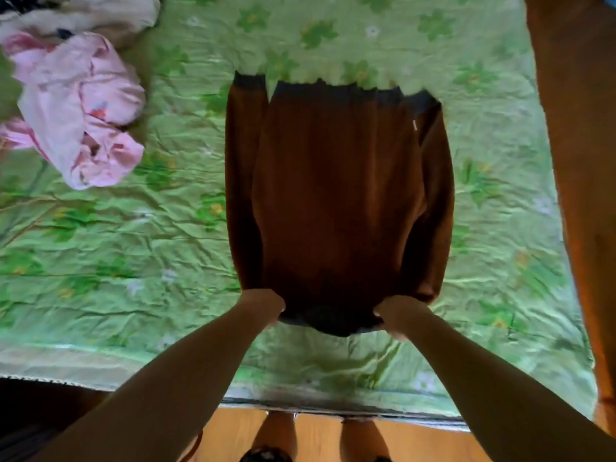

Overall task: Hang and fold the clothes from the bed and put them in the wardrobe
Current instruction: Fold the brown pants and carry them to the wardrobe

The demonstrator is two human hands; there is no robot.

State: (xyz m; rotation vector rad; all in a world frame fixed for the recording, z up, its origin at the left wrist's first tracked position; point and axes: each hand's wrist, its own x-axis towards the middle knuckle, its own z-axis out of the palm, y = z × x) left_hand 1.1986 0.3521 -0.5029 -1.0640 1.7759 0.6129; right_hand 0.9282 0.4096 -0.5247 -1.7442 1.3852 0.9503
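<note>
A brown sweater (336,195) with dark grey cuffs and hem lies flat on the bed, both sleeves folded in along its sides, hem at the far end. My left hand (263,306) grips its near edge on the left of the dark collar. On the right of the collar, my right hand (398,316) grips the same edge. Both hands have their fingers curled into the fabric. A crumpled pink garment (86,111) lies at the left of the bed, and a cream garment (93,15) sits behind it in the far left corner.
The bed carries a green flowered quilt (133,248); its near edge runs above the wooden floor (320,435), where my feet stand. An orange-brown wooden panel (580,161) rises along the right side.
</note>
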